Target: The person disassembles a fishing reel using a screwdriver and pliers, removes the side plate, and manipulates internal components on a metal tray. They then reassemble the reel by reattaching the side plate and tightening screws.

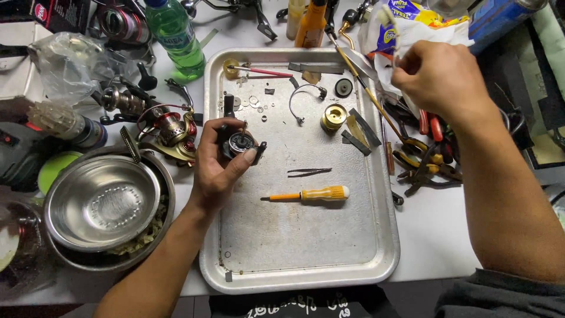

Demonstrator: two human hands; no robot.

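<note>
My left hand (216, 159) grips a small black fishing reel body (240, 143) over the left part of a metal tray (382, 235). My right hand (438, 76) is raised at the tray's far right corner, fingers pinched on the edge of a white plastic bag (412, 26). On the tray lie a yellow-handled screwdriver (312, 194), black tweezers (309, 172), a brass spool part (333, 116), a curved wire bail (303, 97) and several small washers and screws (253, 103).
Left of the tray stand nested steel bowls (103, 203), a red and gold reel (168, 132), a green bottle (176, 35) and other reels. Pliers and hand tools (426, 153) lie right of the tray. An orange bottle (311, 23) stands behind it.
</note>
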